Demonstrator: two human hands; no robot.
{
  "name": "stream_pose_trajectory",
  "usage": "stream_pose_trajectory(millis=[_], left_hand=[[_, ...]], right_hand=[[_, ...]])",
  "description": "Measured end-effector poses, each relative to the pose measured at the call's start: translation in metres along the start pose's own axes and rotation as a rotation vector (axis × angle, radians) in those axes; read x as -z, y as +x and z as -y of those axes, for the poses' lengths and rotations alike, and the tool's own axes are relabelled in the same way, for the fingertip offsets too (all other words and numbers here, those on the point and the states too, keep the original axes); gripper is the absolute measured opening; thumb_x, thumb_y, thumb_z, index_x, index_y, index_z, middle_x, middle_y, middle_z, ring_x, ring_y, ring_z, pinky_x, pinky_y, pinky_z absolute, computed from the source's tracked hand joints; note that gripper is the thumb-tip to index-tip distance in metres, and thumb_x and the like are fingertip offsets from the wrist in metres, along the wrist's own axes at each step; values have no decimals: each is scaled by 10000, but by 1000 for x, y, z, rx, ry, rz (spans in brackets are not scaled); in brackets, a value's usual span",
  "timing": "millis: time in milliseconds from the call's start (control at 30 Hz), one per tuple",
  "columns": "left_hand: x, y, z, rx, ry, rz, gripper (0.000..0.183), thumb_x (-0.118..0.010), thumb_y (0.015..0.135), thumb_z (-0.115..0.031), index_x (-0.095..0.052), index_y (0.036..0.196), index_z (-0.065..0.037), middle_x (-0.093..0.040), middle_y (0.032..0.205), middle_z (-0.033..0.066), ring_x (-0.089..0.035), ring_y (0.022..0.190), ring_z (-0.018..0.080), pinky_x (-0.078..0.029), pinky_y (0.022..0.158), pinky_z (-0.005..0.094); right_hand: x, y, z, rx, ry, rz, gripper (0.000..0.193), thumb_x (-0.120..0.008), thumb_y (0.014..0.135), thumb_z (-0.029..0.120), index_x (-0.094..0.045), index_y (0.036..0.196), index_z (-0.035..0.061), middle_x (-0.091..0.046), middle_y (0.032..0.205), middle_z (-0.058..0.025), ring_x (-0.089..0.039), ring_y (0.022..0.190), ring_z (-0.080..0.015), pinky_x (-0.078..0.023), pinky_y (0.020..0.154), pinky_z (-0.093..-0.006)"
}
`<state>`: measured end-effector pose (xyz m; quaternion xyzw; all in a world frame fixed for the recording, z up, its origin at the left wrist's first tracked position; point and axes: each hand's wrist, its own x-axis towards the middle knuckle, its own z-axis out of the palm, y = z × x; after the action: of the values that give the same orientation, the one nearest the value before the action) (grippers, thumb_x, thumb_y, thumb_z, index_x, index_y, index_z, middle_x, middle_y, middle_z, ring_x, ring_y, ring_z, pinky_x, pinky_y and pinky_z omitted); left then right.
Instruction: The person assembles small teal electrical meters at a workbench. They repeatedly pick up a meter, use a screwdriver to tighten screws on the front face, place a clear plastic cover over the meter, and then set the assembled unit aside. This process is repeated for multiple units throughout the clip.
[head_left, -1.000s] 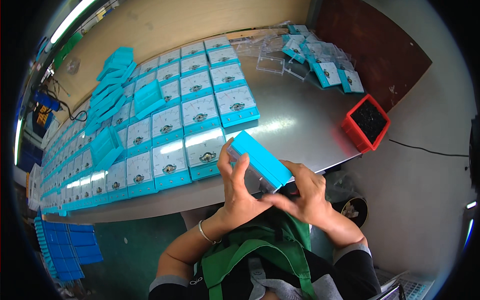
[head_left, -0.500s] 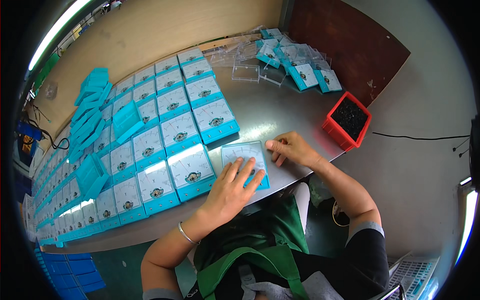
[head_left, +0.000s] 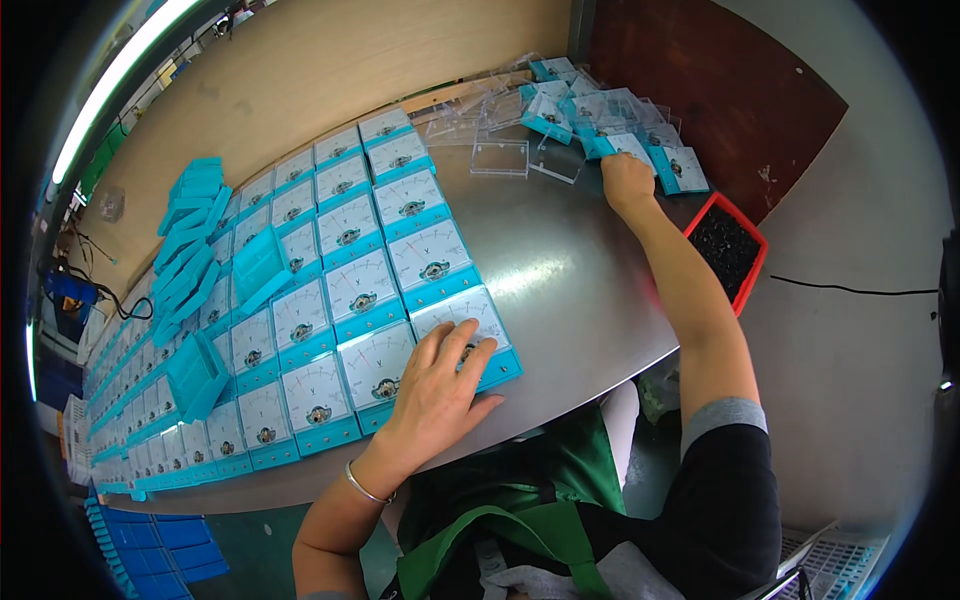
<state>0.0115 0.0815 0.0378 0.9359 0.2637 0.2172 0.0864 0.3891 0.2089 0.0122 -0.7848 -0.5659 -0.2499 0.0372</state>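
My left hand (head_left: 437, 392) lies with its fingers spread on the face of a turquoise panel meter (head_left: 492, 317) at the near right end of the rows of meters. Its palm covers part of that dial. At the far right, my right hand (head_left: 629, 183) is closed at the near edge of another panel meter (head_left: 626, 144), in front of a loose pile. Its fingertips are mostly hidden by the back of the hand. Rows of like meters (head_left: 362, 284), with white dials and clear covers, fill the left of the metal table.
Turquoise empty cases (head_left: 196, 376) are stacked on the rows at left. Clear covers (head_left: 499, 158) lie at the back beside the piled meters (head_left: 683, 168). A red bin (head_left: 757, 262) of small black parts stands at the right edge. Brown board (head_left: 730, 90) walls the back right.
My right hand has moved from the near meter to the pile at the far right. The meter under my left hand has shifted left against the end of the rows.
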Motion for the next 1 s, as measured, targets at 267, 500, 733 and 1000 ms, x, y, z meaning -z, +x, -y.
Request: stream_pose_trajectory(millis=[267, 500, 733, 1000], left_hand=[[-11, 19, -19, 480, -1988, -1, 487, -548, 932, -337, -482, 1257, 18, -443, 1323, 210, -532, 1154, 304, -469, 943, 430], [-3, -3, -25, 630, -1993, -5, 362, -536, 897, -156, -479, 1208, 19, -601, 1107, 136, -630, 957, 243, -560, 788, 404], [1, -48, -39, 718, -1859, -55, 404, -636, 861, -193, -492, 1185, -1, -599, 1069, 99, -626, 917, 200, -577, 667, 376], [-2, -56, -51, 748, -1932, -75, 362, -591, 885, -164, -461, 1179, 4, -602, 988, 95, -650, 844, 201, -586, 655, 362]], right_hand=[[152, -135, 24, 484, 653, -382, 195, -708, 700, 16, -637, 882, 20, -616, 807, -102, -621, 647, -268, -498, 533, -343], [208, -189, 47, 406, 1236, 200, 203, -656, 816, 89, -604, 984, -13, -632, 907, -130, -648, 729, -191, -519, 616, -294], [226, -196, 94, 49, 2249, 234, 317, -519, 947, 310, -459, 991, 2, -619, 850, -171, -648, 723, -229, -531, 622, -316], [210, -199, 115, 250, 2444, 101, 181, -470, 979, 191, -413, 1051, 35, -604, 899, -153, -639, 786, -229, -530, 732, -348]])
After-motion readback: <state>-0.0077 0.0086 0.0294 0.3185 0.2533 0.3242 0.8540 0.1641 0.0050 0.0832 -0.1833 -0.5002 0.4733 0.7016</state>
